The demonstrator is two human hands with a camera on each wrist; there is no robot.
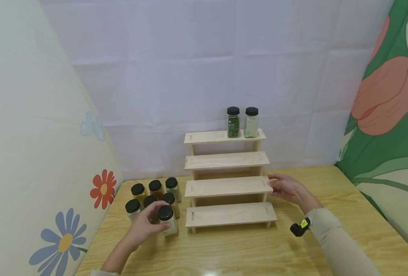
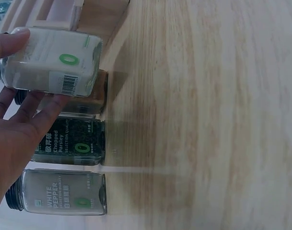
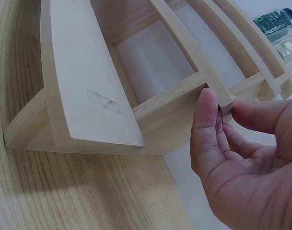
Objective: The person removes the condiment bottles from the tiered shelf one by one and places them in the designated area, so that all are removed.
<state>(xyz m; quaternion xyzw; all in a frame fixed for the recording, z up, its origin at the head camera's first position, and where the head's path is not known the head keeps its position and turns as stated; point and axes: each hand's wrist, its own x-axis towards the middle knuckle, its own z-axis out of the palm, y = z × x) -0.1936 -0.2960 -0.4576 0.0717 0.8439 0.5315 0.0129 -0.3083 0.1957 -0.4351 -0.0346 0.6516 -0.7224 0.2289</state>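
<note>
"Starting with the largest, what surrounds the person?"

"A pale cloth behind, flowered panels at both sides, and a wood-grained table below."

"And on that?"

"A four-tier wooden rack. The right hand pinches the right end of its second-lowest shelf."

"The left hand?"

"Gripping a black-lidded jar of pale contents, left of the rack's lowest shelf; whether its base clears the table, one cannot tell."

"What's in the way?"

"Six other jars crowd behind and beside it, the hand partly hiding some. In the left wrist view, the held jar covers part of a brownish one. Two more jars stand on the top shelf, toward the right."
</note>
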